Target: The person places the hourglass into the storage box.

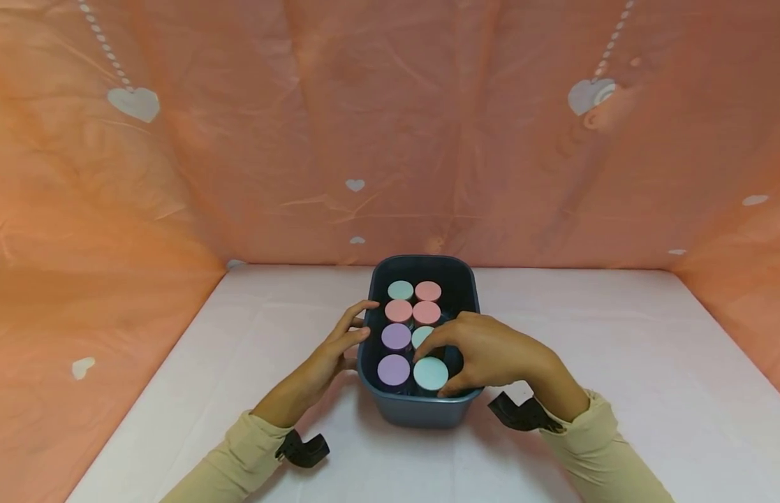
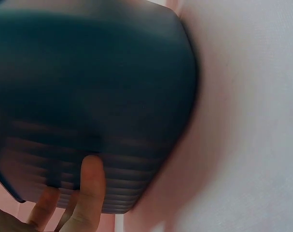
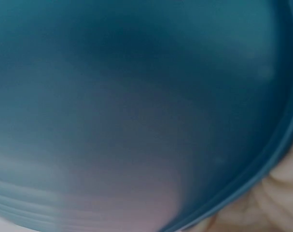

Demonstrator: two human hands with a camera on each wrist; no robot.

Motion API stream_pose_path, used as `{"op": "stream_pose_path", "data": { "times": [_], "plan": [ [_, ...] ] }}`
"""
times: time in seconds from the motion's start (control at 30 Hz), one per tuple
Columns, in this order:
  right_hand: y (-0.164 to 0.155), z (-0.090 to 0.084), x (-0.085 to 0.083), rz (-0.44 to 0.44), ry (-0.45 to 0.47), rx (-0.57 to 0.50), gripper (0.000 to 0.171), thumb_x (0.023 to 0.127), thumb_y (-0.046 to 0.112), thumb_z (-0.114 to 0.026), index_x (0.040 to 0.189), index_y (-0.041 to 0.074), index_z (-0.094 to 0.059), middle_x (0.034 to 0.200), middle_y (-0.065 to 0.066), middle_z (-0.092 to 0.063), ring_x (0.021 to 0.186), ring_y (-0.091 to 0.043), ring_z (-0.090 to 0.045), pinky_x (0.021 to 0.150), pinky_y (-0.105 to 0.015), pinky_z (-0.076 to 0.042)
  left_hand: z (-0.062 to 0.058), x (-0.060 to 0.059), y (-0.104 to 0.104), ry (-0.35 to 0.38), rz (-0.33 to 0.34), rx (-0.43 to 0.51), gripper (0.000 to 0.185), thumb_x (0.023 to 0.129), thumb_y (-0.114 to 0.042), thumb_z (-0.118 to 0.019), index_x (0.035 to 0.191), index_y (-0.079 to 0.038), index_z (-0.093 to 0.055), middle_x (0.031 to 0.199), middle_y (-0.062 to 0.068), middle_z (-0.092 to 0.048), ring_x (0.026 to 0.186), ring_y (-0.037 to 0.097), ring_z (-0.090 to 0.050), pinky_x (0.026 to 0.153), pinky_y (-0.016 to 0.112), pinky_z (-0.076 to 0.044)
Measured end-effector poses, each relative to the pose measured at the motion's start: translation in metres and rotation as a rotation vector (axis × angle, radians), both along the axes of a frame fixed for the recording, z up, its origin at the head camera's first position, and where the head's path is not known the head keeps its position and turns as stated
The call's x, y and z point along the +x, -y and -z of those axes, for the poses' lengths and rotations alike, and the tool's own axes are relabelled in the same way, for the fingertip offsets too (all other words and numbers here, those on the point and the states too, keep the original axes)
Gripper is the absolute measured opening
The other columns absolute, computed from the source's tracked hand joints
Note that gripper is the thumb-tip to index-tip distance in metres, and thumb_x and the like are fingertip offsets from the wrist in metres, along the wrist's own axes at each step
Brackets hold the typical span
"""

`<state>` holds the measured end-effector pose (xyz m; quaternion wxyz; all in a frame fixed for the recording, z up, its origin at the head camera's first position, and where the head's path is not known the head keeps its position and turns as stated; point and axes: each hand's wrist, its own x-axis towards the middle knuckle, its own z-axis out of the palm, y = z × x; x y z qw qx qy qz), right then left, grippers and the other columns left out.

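Observation:
A dark blue-grey bin (image 1: pixel 421 413) stands on the table and holds two rows of small jars with round, flat lids. My right hand (image 1: pixel 493 349) reaches over its right rim, thumb and fingers pinching the nearest mint-lidded jar (image 1: pixel 430 374). Beside that jar is a purple-lidded jar (image 1: pixel 393 370); pink-lidded jars (image 1: pixel 426 312) sit farther back. My left hand (image 1: pixel 327 356) rests with extended fingers against the bin's left side. In the left wrist view, the fingers (image 2: pixel 92 188) lie at the ribbed outer wall. The bin's wall (image 3: pixel 122 96) hides most of the right hand in the right wrist view.
A white cloth (image 1: pixel 616 363) covers the table. Behind and on both sides hangs an orange-pink curtain (image 1: pixel 415 140) with pale hearts. Each wrist wears a black strap, such as the right strap (image 1: pixel 518 412).

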<state>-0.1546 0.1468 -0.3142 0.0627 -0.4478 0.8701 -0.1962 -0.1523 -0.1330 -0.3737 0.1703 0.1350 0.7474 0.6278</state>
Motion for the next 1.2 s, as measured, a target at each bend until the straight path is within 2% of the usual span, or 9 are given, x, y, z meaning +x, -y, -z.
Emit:
{"op": "stream_pose_path", "data": {
  "times": [0.3,0.43,0.73,1.0,1.2],
  "plan": [
    [0.003,0.0,0.001,-0.016,-0.003,-0.024,0.043,0.075,0.033,-0.085,0.115,0.038,-0.07,0.111,0.028,-0.067,0.103,0.0,-0.061,0.089,-0.032,-0.052,0.0,0.0,0.002,0.001,0.004,0.009,0.049,0.102,-0.039,-0.035,0.15,-0.032,-0.029,0.138,0.016,-0.028,0.119,0.037,-0.054,0.098,0.052,-0.043],
    [0.002,0.0,0.0,-0.025,0.008,-0.049,0.04,0.076,0.032,-0.085,0.114,0.035,-0.072,0.108,0.025,-0.068,0.101,0.002,-0.063,0.088,-0.033,-0.054,-0.001,0.0,0.001,-0.001,0.003,0.008,0.048,0.102,-0.039,-0.034,0.15,-0.033,-0.028,0.138,0.017,-0.028,0.119,0.036,-0.055,0.099,0.052,-0.043],
    [0.0,-0.001,0.0,-0.01,0.023,-0.041,0.039,0.077,0.037,-0.084,0.114,0.036,-0.071,0.109,0.023,-0.068,0.1,0.002,-0.062,0.088,-0.034,-0.054,0.001,0.001,0.0,0.012,0.002,0.013,0.048,0.103,-0.041,-0.035,0.149,-0.035,-0.028,0.14,0.015,-0.027,0.13,0.037,-0.044,0.103,0.054,-0.04],
    [-0.005,-0.002,-0.001,-0.015,0.067,-0.056,0.043,0.08,0.046,-0.08,0.119,0.031,-0.069,0.116,0.02,-0.067,0.108,-0.002,-0.06,0.097,-0.035,-0.05,0.003,-0.001,0.001,0.003,0.011,0.01,0.049,0.102,-0.041,-0.035,0.149,-0.034,-0.028,0.139,0.015,-0.027,0.117,0.038,-0.056,0.098,0.052,-0.043],
    [-0.012,-0.003,-0.005,-0.007,0.123,-0.115,0.043,0.081,0.041,-0.08,0.118,0.023,-0.069,0.114,0.013,-0.069,0.108,-0.004,-0.064,0.097,-0.036,-0.052,0.001,0.0,0.001,0.001,0.01,0.001,0.049,0.101,-0.042,-0.036,0.15,-0.034,-0.029,0.141,0.015,-0.026,0.117,0.039,-0.057,0.098,0.053,-0.041]
  ]
}}
